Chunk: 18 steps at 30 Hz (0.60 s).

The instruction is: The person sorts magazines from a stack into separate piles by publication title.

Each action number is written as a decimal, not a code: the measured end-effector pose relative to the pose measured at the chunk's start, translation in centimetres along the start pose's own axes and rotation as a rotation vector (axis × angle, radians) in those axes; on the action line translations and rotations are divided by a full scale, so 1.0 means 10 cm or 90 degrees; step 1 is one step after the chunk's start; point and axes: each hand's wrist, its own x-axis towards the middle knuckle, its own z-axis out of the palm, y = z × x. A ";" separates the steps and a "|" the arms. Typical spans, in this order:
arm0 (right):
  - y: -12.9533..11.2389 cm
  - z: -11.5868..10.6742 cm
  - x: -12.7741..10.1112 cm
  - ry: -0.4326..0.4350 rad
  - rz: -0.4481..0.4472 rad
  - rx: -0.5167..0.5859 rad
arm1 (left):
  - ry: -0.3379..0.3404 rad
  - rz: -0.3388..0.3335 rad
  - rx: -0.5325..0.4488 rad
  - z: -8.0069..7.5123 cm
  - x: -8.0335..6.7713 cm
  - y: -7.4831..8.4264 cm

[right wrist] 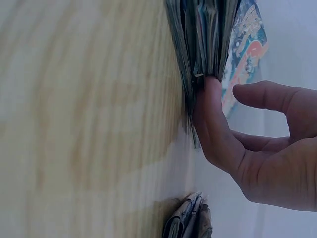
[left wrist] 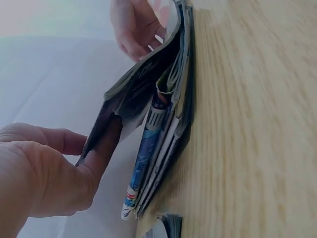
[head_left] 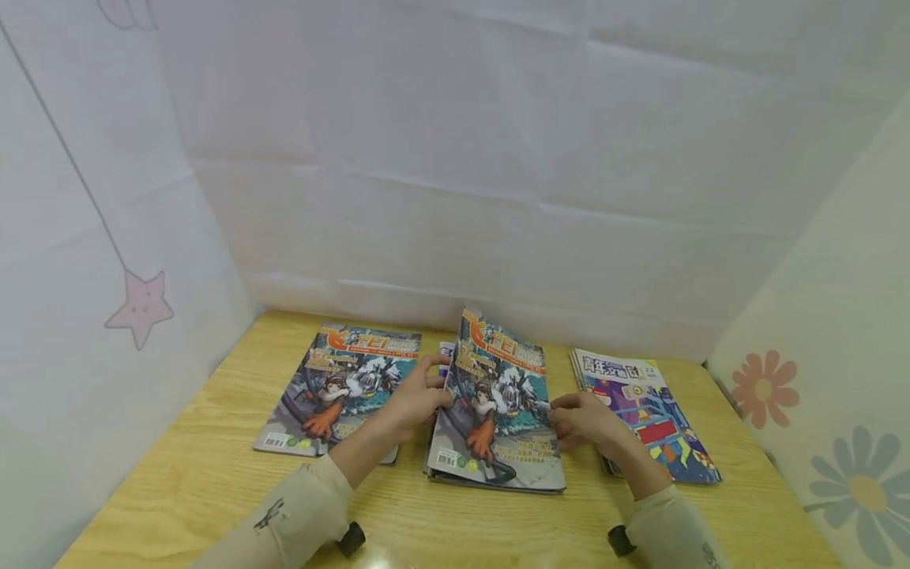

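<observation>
The middle pile [head_left: 490,466] sits on the wooden table [head_left: 213,474]. On it, the left hand [head_left: 412,403] pinches the top comic [head_left: 498,395]; the right hand [head_left: 586,419] curls under its other edge. Lift both sides evenly, slowly, or pages bend.

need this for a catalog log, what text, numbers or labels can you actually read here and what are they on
Right stack's top magazine: large white Chinese title and a small number beside it, too blurred to read.
Middle magazine, held by the left hand and right hand: orange title banner, unreadable; barcode too small.
Left magazine: same orange banner, unreadable; barcode too small.
Wrist views: no legible text.
</observation>
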 end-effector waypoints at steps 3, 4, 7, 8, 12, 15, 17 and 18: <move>0.00 -0.02 -0.01 0.012 0.004 0.015 | -0.010 0.008 -0.033 0.00 -0.01 0.04; -0.01 -0.02 -0.01 0.019 0.004 0.019 | -0.009 0.008 -0.037 0.00 -0.01 0.05; -0.04 -0.03 -0.03 0.035 0.003 0.022 | -0.001 0.005 -0.042 -0.01 -0.01 0.10; -0.05 -0.03 -0.04 0.040 0.001 0.021 | 0.002 0.002 -0.043 -0.02 -0.01 0.11; -0.14 -0.03 -0.07 0.052 -0.025 0.031 | 0.001 -0.006 -0.050 -0.05 0.00 0.14; -0.20 -0.03 -0.09 0.053 -0.048 0.043 | -0.008 -0.021 -0.073 -0.12 0.01 0.16; -0.24 -0.03 -0.09 0.036 -0.065 0.048 | -0.018 -0.031 -0.093 -0.21 0.02 0.17; -0.25 -0.01 -0.09 0.020 -0.074 0.052 | -0.022 -0.038 -0.104 -0.27 0.03 0.18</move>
